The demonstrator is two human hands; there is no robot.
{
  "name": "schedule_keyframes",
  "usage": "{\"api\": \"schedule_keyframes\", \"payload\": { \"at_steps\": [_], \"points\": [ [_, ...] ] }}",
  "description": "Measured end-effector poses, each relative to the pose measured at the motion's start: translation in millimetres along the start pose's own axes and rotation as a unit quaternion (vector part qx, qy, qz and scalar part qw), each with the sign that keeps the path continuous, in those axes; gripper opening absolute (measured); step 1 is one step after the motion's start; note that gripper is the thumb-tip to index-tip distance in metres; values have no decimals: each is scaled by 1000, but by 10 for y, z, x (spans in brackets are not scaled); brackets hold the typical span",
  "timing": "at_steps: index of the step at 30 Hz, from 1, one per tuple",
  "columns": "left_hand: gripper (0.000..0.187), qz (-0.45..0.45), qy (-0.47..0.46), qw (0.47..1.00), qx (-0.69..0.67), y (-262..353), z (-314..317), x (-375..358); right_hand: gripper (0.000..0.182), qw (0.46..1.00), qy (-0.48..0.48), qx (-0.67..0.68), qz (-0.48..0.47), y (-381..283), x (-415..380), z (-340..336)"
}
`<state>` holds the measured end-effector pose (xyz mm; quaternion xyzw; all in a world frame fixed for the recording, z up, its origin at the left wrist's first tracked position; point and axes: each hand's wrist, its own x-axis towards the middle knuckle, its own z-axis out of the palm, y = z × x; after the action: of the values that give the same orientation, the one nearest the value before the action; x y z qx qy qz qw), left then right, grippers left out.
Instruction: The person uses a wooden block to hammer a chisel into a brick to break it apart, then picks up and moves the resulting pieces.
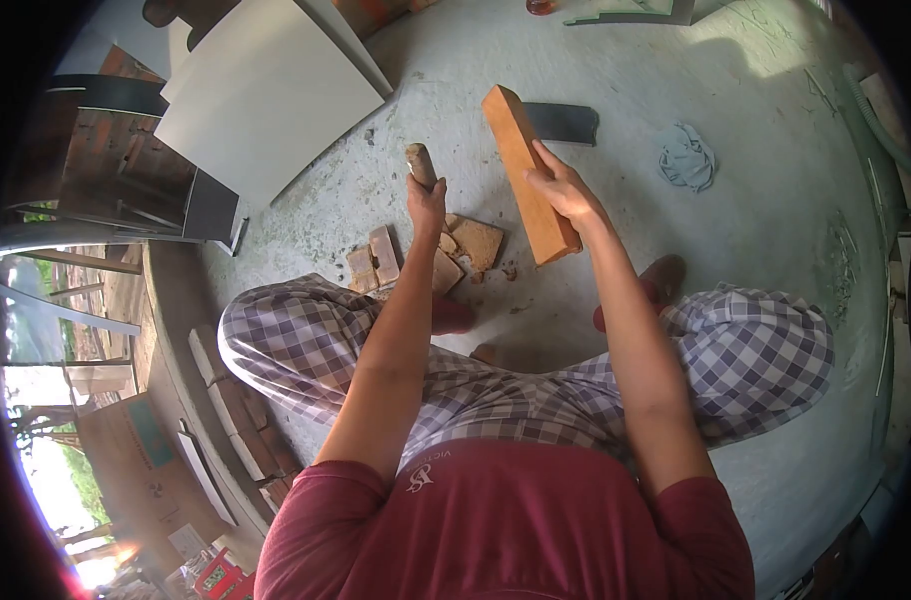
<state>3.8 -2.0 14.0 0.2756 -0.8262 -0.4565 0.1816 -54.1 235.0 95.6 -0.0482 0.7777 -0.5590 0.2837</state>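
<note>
My left hand (428,205) is closed around a short, round, brownish piece (421,163) that looks like a wooden handle; its lower part is hidden in the fist. My right hand (571,196) grips a long orange-brown wooden block (524,165) by its right side, the thumb lying over its top. The block is held tilted above the floor, its far end pointing up and left. Below and between my hands, several wood offcuts (476,243) and chips lie on the floor near my feet. Behind the block is a dark flat strip (566,123).
A crumpled light-blue cloth (688,157) lies on the grey floor to the right. Large pale panels (276,100) stand at the upper left. Beside my left knee runs a low ledge with a row of bricks (238,410). A cardboard box (141,470) sits at the lower left.
</note>
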Motion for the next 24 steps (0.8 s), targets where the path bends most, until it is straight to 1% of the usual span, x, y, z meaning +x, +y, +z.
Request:
{"api": "schedule_keyframes", "payload": {
  "at_steps": [3, 6, 8, 9, 11, 13, 15, 17, 18, 19, 21, 22, 23, 24],
  "points": [
    [43, -4, 10, 999, 40, 19, -6, -23, 67, 1000, 2, 2, 0, -34, -15, 3],
    [44, 0, -4, 999, 34, 10, -7, -39, 69, 1000, 5, -21, -7, -124, -61, -18],
    [44, 4, -7, 999, 42, -41, 15, -9, 66, 999, 5, 8, -42, -172, -67, 8],
    [44, 10, -7, 999, 51, -67, 24, 12, 66, 999, 4, 8, -41, -262, -107, 12],
    [44, 12, -8, 998, 53, -74, 41, 21, 61, 992, 41, -42, -109, -548, -264, 18],
    [43, 13, -7, 998, 55, -36, 53, -15, 59, 992, 34, -20, -120, -831, -397, 38],
    [41, 33, -6, 998, 52, 2, 84, -54, 57, 991, 28, 3, -131, -960, -446, 114],
    [38, 40, -8, 999, 36, 17, 110, -66, 58, 982, 38, -10, -187, -1035, -479, 188],
    [36, 26, -19, 999, 43, 52, 117, -73, 60, 993, 4, -13, -121, -1139, -565, 196],
    [35, 12, -30, 998, 50, 87, 113, -81, 62, 992, -7, -21, -123, -1085, -557, 255],
    [34, 0, -40, 998, 46, 103, 105, -88, 63, 966, -26, -217, -138, -647, -310, 415],
    [34, 12, -36, 998, 51, 50, 107, -91, 63, 963, 11, -176, -205, -424, -260, 457],
    [35, 24, -34, 998, 54, 18, 125, -59, 63, 963, 18, -174, -206, -455, -234, 385],
    [35, 48, -27, 997, 52, -20, 134, -53, 64, 982, -6, -118, -146, -518, -225, 305]
  ]
}}
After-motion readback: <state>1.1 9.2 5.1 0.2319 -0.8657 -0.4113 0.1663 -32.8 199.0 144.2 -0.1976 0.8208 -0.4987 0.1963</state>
